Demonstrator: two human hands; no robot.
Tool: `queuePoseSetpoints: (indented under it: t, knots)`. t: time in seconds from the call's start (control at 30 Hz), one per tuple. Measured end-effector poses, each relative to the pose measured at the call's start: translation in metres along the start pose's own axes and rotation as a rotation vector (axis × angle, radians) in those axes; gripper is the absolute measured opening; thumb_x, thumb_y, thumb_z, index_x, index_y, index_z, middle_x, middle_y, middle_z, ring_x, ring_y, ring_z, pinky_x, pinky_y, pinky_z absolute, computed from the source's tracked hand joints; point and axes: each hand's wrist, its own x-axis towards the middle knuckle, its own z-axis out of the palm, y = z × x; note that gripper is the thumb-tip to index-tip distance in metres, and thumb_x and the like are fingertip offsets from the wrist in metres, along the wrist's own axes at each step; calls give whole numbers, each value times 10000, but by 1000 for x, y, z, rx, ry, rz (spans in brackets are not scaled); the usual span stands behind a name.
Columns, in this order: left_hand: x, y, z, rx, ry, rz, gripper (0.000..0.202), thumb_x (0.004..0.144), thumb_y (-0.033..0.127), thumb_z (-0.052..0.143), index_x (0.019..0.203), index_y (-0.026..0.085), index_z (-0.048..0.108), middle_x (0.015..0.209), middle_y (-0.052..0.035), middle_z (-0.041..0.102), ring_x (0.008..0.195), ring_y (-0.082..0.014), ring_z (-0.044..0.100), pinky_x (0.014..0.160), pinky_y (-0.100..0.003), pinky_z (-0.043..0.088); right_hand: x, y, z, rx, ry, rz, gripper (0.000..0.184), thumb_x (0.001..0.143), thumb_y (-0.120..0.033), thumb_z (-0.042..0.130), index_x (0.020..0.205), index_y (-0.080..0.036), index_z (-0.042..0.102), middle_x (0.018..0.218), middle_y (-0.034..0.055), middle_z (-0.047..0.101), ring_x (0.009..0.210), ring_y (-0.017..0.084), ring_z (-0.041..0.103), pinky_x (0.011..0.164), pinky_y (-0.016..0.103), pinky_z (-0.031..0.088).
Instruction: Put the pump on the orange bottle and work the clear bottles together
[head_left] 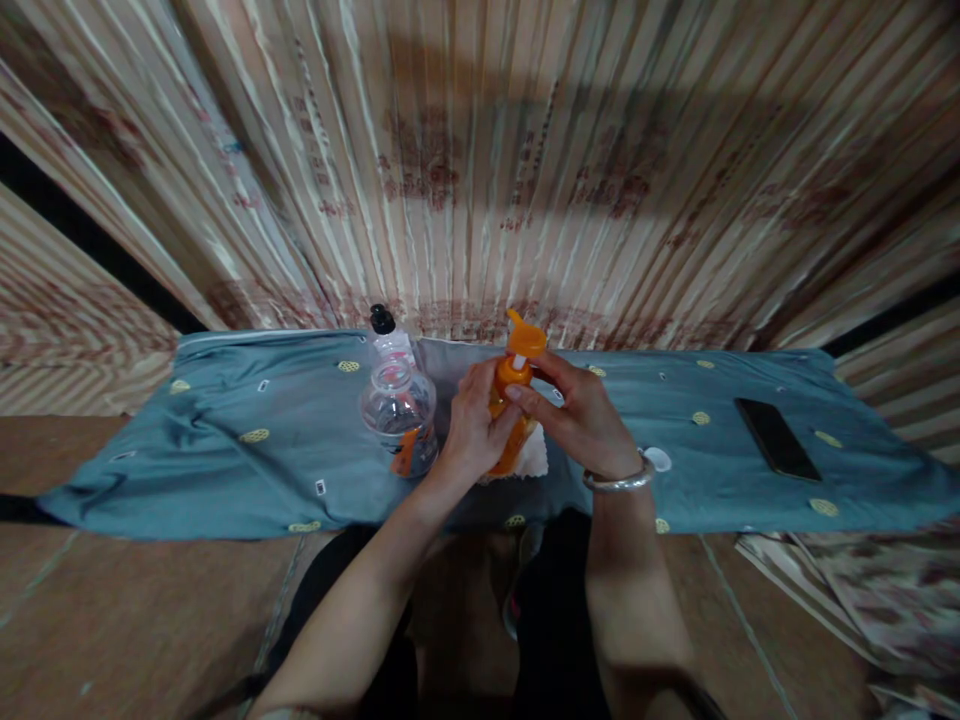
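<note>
Orange pump bottle [517, 445] is sitting around the middle of the tabletop [712, 490] lengthwise, base closer to the near edge, on a little white cloth [535, 455] with a wavy border. Its long axis runs mostly up, top tipped a bit toward the right end, and the spout on the pump head [527, 340] points off toward the far edge and slightly left. There's a short white stem [520, 362] showing under that head. Left hand [471, 425] is wrapped round the body from the left side, forearm angling in from the near edge. Right hand [596, 420] comes from the other side with the wrist bent inward, thumb and fingers pinching around the neck, shiny silver bangle [619, 482] on that wrist. The bottle's plastic looks smooth and see-through. Just left there's a rounded clear bottle [397, 410] with an orange-and-black label, a black-capped bottle [391, 340] behind it by the far edge. Dark flat phone [777, 438] lies toward the right end, all on wrinkly teal fabric [202, 430] with yellow prints, pleated floral curtain [487, 150] behind.
</note>
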Motion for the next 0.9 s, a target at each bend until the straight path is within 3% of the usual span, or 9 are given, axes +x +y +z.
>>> queuePoseSetpoints:
  t: [0.23, 0.4, 0.57, 0.67, 0.8, 0.9]
  knots:
    - [-2, -2, 1, 20, -10, -32, 279, 923, 301, 535, 1182, 199, 539, 1134, -113, 688, 1085, -268, 645, 914, -408, 503, 1, -9, 9, -170, 174, 42, 282, 860, -497, 661, 962, -234, 675, 968, 50, 744, 915, 254, 710, 848, 392, 558]
    - [-2, -2, 2, 17, 9, -31, 260, 925, 302, 519, 1158, 192, 552, 1106, -116, 687, 1055, -266, 653, 898, -406, 506, 1, -11, 12, -255, 236, 79, 268, 813, -472, 717, 936, -241, 663, 993, 63, 734, 997, 279, 691, 947, 442, 534]
    - [-1, -1, 2, 19, 13, 1, 280, 952, 357, 500, 1176, 193, 540, 1122, -123, 692, 1072, -267, 651, 904, -408, 510, -1, -8, 3, -121, 87, -3, 356, 888, -495, 636, 1141, -246, 656, 1175, 65, 716, 1098, 255, 671, 974, 422, 529]
    - [-2, -1, 3, 39, 27, 3, 294, 943, 329, 517, 1201, 188, 527, 1149, -126, 688, 1075, -261, 654, 906, -403, 513, -1, -7, 0, -87, 27, -23, 303, 942, -476, 565, 1106, -247, 676, 1155, 58, 726, 1061, 239, 685, 943, 388, 536]
    - [-3, -2, 3, 40, 14, -27, 298, 905, 267, 535, 1194, 196, 529, 1146, -121, 688, 1072, -263, 654, 906, -408, 514, 0, -8, 6, -169, 133, 30, 280, 896, -488, 627, 1017, -240, 677, 992, 50, 732, 947, 251, 701, 873, 388, 553]
    - [-2, -2, 2, 31, 14, -57, 296, 878, 246, 550, 1169, 195, 540, 1117, -116, 690, 1056, -265, 659, 904, -410, 516, 1, -8, 15, -249, 244, 43, 284, 840, -490, 694, 969, -239, 664, 992, 69, 723, 1001, 282, 689, 914, 439, 550]
